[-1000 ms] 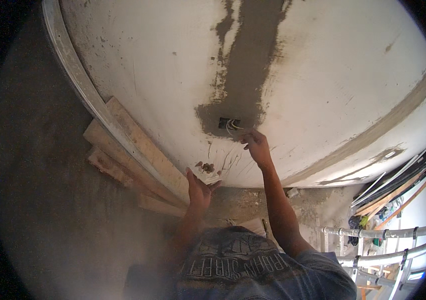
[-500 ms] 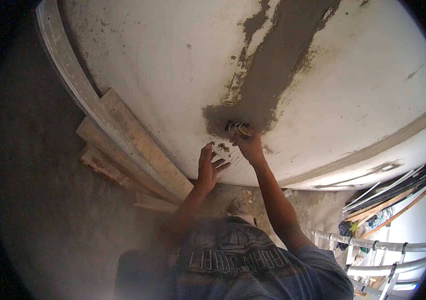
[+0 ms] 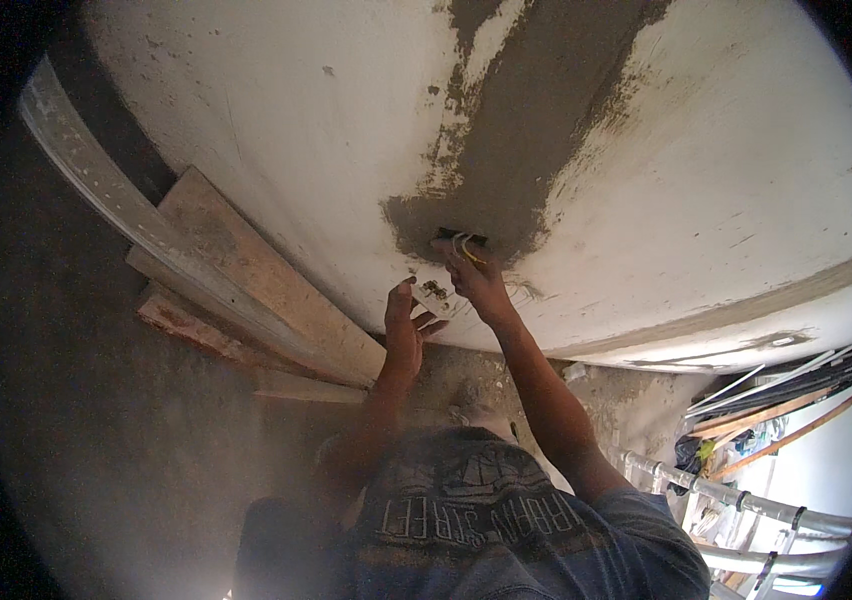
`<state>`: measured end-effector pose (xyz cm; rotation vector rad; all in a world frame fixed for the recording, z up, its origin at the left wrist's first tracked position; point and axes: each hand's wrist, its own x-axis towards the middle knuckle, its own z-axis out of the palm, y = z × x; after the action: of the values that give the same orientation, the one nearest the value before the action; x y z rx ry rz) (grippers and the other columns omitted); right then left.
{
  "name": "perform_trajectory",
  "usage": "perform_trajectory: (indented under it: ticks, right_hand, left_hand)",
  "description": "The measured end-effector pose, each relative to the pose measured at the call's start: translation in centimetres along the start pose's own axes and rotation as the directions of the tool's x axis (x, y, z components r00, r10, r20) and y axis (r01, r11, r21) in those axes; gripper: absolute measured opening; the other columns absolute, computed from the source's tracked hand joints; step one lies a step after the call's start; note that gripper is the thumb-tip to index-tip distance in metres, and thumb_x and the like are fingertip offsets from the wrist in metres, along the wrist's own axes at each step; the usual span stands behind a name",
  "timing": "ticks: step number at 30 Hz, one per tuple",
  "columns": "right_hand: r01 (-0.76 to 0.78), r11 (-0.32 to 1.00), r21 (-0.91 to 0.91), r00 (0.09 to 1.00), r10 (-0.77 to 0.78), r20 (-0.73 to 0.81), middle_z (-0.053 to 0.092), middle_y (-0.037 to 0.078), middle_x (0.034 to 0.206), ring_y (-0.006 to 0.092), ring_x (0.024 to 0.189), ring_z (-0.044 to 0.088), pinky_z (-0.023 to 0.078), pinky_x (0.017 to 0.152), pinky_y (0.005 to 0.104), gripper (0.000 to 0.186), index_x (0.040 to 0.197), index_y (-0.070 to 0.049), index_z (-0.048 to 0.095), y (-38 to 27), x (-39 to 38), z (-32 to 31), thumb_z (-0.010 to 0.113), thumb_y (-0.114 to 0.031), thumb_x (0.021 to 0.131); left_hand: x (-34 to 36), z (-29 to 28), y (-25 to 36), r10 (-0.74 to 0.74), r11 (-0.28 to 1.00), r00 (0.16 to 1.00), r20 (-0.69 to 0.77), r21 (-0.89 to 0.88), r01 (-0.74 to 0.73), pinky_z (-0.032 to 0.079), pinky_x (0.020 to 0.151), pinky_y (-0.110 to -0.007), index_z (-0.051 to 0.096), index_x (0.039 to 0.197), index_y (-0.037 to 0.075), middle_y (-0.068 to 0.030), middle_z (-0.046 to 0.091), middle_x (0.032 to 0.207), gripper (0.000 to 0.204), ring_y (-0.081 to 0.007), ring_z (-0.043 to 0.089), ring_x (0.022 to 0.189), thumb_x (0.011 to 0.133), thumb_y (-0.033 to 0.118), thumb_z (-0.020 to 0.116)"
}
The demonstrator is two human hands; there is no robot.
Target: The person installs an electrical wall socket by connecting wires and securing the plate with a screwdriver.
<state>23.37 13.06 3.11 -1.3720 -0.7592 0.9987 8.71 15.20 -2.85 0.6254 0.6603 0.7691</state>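
Note:
A dark recessed box (image 3: pixel 454 234) sits in a patch of grey plaster (image 3: pixel 511 160) on the white wall, with several loose wires (image 3: pixel 468 250) hanging out, one of them yellow. My right hand (image 3: pixel 482 290) is up at the box, its fingers closed around the wires. Just below and to its left, my left hand (image 3: pixel 403 335) holds a white switch or socket plate (image 3: pixel 431 305) with small brassy terminals on its back, close to the wall.
Boards (image 3: pixel 206 210) and a long metal straightedge (image 3: pixel 121 200) lean at the lower left of the wall. A bundle of dark pipes and wood strips (image 3: pixel 796 385) lies at right, near aluminium ladders (image 3: pixel 746 495). Dusty floor (image 3: pixel 616 395) shows below the wall.
My left hand has risen with the white plate toward the box. My right hand has moved from beside the wires onto them, and the camera view has shifted slightly.

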Motion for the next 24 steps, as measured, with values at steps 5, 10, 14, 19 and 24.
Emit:
perform_trajectory:
  ticks: [5,10,14,19,24]
  right_hand:
    - [0.184,0.945,-0.272,0.979,-0.2,-0.033,0.048,-0.004,0.066,0.0044,0.056,0.041,0.033,0.05,0.0224,0.023,0.097,-0.004,0.065,1.9,0.8,-0.5,0.056,-0.025,0.097]
    - [0.361,0.752,-0.552,0.918,-0.392,0.066,0.055,0.004,0.067,0.0122,0.061,0.049,0.041,0.056,0.0316,0.015,0.094,-0.002,0.062,1.0,-0.5,-2.8,0.053,-0.014,0.095]
    - [0.364,0.865,-0.346,0.894,-0.429,-0.13,0.05,0.0,0.063,0.0075,0.058,0.046,0.037,0.052,0.0247,0.023,0.086,-0.004,0.054,3.7,-0.1,-0.8,0.046,-0.02,0.1]
    - [0.089,0.996,0.026,0.994,-0.087,-0.068,0.055,0.006,0.072,0.0123,0.059,0.054,0.043,0.051,0.0272,0.034,0.098,-0.003,0.054,3.6,0.4,2.4,0.044,-0.036,0.102]
    - [-0.081,0.984,0.16,0.989,0.06,0.133,0.064,0.013,0.087,0.0216,0.076,0.063,0.051,0.068,0.0346,0.041,0.115,-0.001,0.053,2.5,-1.2,-2.6,0.047,-0.039,0.099]
  left_hand:
    - [-0.5,-0.8,-0.8,-0.034,0.999,0.998,-0.061,-0.009,0.034,0.054,0.087,-0.045,0.038,0.137,0.01,-0.0161,0.052,0.126,0.065,-0.0313,0.06,0.107,0.094,0.057,0.048]
    - [-0.8,-1.8,-1.2,-0.051,0.998,0.996,-0.073,-0.03,0.049,0.054,0.085,-0.046,0.038,0.136,0.01,-0.0167,0.053,0.125,0.063,-0.0315,0.061,0.106,0.094,0.056,0.047]
    - [-0.8,-2.0,-1.3,-0.088,0.995,0.994,-0.071,-0.058,0.084,0.051,0.088,-0.047,0.037,0.135,0.009,-0.0173,0.048,0.129,0.064,-0.0342,0.058,0.11,0.093,0.055,0.049]
    - [-0.9,-3.1,-1.1,-0.026,0.994,0.993,-0.115,-0.111,0.014,0.052,0.087,-0.047,0.037,0.135,0.008,-0.0179,0.049,0.128,0.062,-0.0337,0.059,0.109,0.095,0.054,0.047]
    - [-1.7,-3.0,0.6,0.05,0.996,0.998,-0.032,-0.069,-0.053,0.056,0.087,-0.047,0.038,0.137,0.007,-0.0166,0.054,0.127,0.059,-0.0301,0.061,0.11,0.098,0.051,0.043]
